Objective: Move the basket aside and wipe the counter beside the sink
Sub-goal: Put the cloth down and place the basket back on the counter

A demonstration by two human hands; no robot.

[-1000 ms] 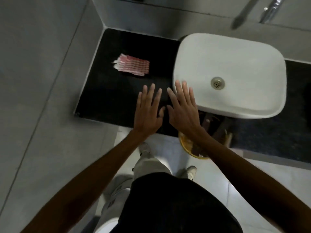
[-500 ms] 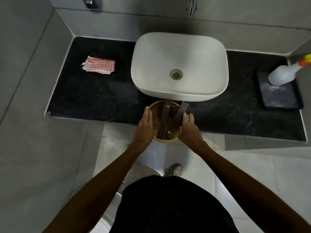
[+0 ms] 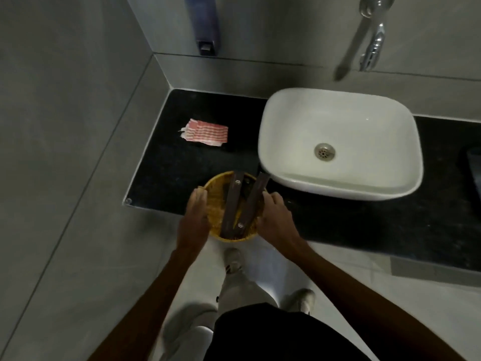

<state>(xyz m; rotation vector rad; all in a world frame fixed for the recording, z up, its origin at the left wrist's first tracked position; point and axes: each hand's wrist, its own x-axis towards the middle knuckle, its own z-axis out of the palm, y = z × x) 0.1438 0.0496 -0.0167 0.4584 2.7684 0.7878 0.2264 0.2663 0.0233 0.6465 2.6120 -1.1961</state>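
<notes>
A round yellow woven basket (image 3: pixel 217 204) with two dark brown strap handles sits at the front edge of the black counter (image 3: pixel 166 165), just left of the white sink (image 3: pixel 338 131). My left hand (image 3: pixel 194 220) grips its left side and my right hand (image 3: pixel 276 217) grips its right side. A folded red-and-white checked cloth (image 3: pixel 207 132) lies flat on the counter further back, to the left of the sink, apart from both hands.
Grey tiled walls close in the counter at the left and back. A chrome tap (image 3: pixel 372 35) hangs above the sink. A wall dispenser (image 3: pixel 205 22) is mounted above the counter's left part. A dark tray (image 3: pixel 472 165) shows at the right edge.
Both hands went from flat and open above the counter to gripping the basket's sides. The basket has shifted from the sink's front to the counter left of it.
</notes>
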